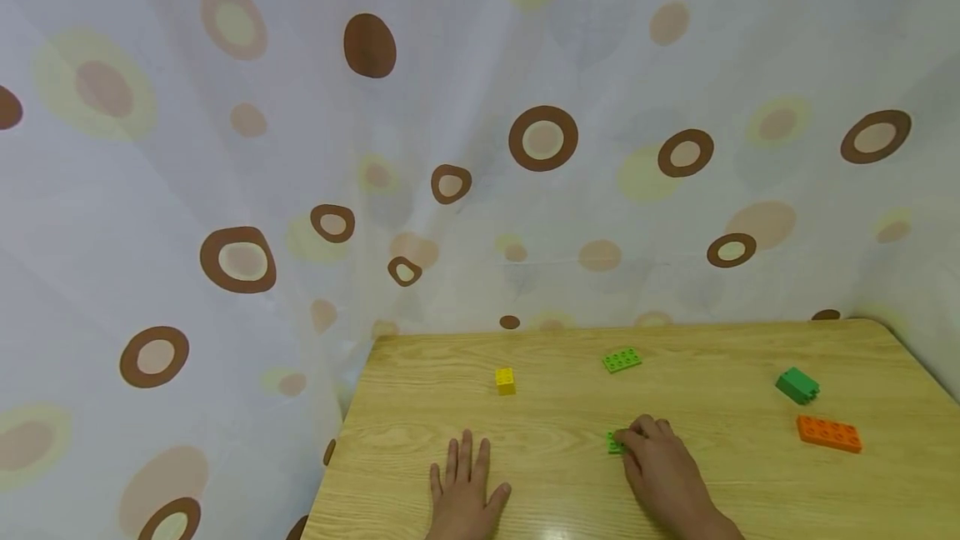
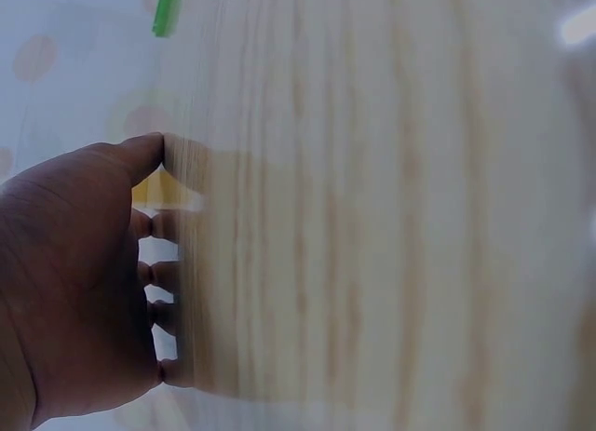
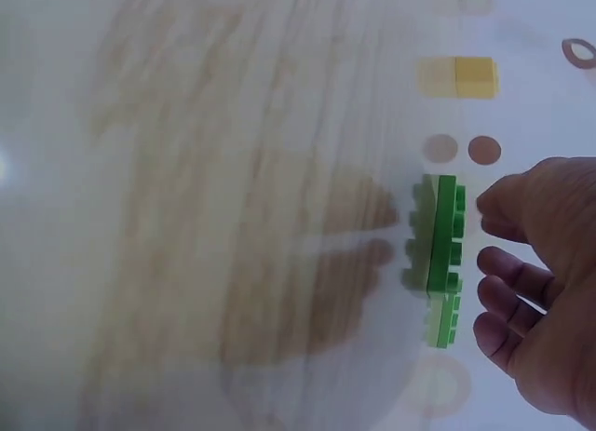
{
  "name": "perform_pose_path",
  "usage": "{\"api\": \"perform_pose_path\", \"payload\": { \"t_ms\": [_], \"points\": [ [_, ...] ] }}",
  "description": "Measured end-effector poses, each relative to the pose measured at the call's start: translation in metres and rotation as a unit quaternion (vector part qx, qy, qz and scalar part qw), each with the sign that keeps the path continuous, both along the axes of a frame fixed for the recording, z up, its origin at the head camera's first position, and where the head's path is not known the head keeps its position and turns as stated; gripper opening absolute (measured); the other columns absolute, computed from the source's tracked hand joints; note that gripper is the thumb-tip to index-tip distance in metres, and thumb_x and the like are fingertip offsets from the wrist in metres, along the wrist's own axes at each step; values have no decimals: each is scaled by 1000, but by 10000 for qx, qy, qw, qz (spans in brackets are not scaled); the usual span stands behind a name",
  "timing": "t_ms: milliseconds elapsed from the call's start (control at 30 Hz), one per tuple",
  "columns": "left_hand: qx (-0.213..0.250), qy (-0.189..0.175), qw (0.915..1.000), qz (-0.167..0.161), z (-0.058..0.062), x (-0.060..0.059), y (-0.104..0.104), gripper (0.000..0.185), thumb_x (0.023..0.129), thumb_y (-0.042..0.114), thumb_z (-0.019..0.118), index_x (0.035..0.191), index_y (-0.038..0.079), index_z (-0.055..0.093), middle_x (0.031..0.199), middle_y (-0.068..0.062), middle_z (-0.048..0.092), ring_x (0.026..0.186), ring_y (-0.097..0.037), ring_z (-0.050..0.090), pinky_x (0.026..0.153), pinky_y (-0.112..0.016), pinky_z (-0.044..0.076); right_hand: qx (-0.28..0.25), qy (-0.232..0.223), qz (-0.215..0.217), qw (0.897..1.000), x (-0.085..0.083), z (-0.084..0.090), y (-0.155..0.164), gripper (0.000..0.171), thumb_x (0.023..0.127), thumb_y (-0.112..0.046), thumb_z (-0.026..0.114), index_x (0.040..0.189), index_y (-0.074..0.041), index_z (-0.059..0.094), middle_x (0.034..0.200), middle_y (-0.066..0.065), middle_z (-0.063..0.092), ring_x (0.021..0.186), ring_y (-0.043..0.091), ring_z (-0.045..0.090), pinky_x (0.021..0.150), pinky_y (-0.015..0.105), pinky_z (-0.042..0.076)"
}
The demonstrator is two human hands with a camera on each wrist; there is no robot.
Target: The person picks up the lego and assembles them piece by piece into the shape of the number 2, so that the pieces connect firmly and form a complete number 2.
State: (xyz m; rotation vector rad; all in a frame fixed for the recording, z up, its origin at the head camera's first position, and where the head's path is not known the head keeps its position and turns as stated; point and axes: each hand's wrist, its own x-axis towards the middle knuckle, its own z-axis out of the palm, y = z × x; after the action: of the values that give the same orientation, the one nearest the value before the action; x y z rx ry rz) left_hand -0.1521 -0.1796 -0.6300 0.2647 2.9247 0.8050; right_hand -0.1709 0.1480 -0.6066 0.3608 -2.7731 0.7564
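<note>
Near the front of the wooden table, my left hand [image 1: 462, 497] rests with straight, spread fingers. Its fingertips touch the tabletop in the left wrist view, with part of a yellow brick [image 2: 156, 187] showing behind them. My right hand [image 1: 666, 473] is over a small green studded plate [image 1: 613, 443] and hides part of it. From the right wrist, that green plate [image 3: 443, 235] stands just beyond the loosely bent fingers [image 3: 507, 208], with a narrow gap between. A lighter green plate [image 1: 622, 360] lies farther back.
The yellow brick [image 1: 506, 382] sits beyond my left hand. To the right lie a dark green brick [image 1: 797, 386] and an orange studded brick [image 1: 828, 433]. A spotted white curtain [image 1: 480, 223] rises behind the table [image 1: 555, 415] and along its sides.
</note>
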Motion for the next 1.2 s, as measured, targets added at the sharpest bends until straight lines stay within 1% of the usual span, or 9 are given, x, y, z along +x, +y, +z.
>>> {"api": "perform_pose_path", "payload": {
  "t_ms": [100, 267, 433, 533, 600, 733, 833, 1000, 1200],
  "points": [
    [-35, -33, 10000, 12, 1, 1, 0, 79, 105, 55, 54, 165, 6, 33, 175, -20, 11, 160, -48, 8, 114, -85, 3, -304, -136, -80, 9994, -4, 5, 7, 32, 93, -15, 81, 124, -7, 76, 113, 2, 64, 104, 25, 60, 84, 50, 55],
    [-55, -33, 10000, -12, 4, 2, 0, 79, 106, 54, 54, 165, 6, 32, 175, -21, 10, 160, -48, 7, 113, -85, 2, -1192, -723, 27, 9902, -17, 19, 33, 65, 95, -34, 82, 146, -2, 58, 141, 20, 58, 127, 46, 56, 95, 66, 51],
    [-55, -72, 10000, -27, 2, 0, 0, 78, 106, 54, 53, 165, 6, 32, 176, -21, 9, 160, -49, 6, 114, -85, 2, -1843, -1093, 228, 9765, -28, 23, 62, 83, 94, -43, 80, 157, -4, 43, 152, 24, 52, 136, 49, 51, 101, 68, 48],
    [-105, -106, 9999, -34, -1, -1, 0, 79, 107, 56, 51, 165, 7, 32, 176, -20, 9, 160, -48, 6, 114, -84, 1, -1962, -1082, 331, 9740, -30, 15, 73, 82, 94, -39, 82, 158, -5, 43, 152, 21, 55, 135, 45, 55, 105, 61, 49],
    [-160, -116, 9998, -15, -3, -2, 0, 79, 106, 57, 51, 165, 8, 32, 176, -19, 9, 160, -48, 6, 115, -84, 1, -2112, -1136, 407, 9700, -30, 8, 77, 80, 94, -36, 82, 157, -5, 44, 151, 19, 57, 134, 41, 57, 107, 47, 52],
    [-205, -149, 9997, 28, -4, -2, 0, 79, 106, 58, 50, 166, 9, 32, 176, -18, 9, 160, -47, 7, 115, -83, 2, -2673, -1457, 521, 9511, -29, -9, 79, 75, 95, -33, 81, 156, -6, 47, 151, 17, 58, 132, 22, 61, 99, 19, 50],
    [-205, -127, 9997, 19, -3, -1, 1, 79, 106, 57, 50, 165, 8, 32, 176, -18, 9, 160, -47, 7, 115, -84, 2, -3055, -1413, 636, 9395, -29, -20, 77, 70, 95, -29, 82, 153, -6, 51, 148, 18, 60, 128, 11, 63, 96, 13, 48],
    [-192, -139, 9997, 22, 1, 1, 3, 79, 107, 56, 51, 165, 7, 31, 176, -20, 10, 160, -48, 7, 115, -84, 2, -3223, -901, 835, 9386, -29, -31, 71, 63, 93, -19, 84, 148, -5, 58, 140, 17, 66, 121, 9, 67, 95, 12, 48],
    [-125, -86, 9999, -6, 1, 2, 2, 78, 107, 53, 52, 165, 6, 32, 175, -22, 10, 159, -49, 6, 114, -84, 1, -2730, -828, 901, 9542, -30, -38, 64, 57, 89, -27, 87, 140, -12, 66, 126, 2, 75, 115, 7, 68, 97, 7, 42]
  ]
}}
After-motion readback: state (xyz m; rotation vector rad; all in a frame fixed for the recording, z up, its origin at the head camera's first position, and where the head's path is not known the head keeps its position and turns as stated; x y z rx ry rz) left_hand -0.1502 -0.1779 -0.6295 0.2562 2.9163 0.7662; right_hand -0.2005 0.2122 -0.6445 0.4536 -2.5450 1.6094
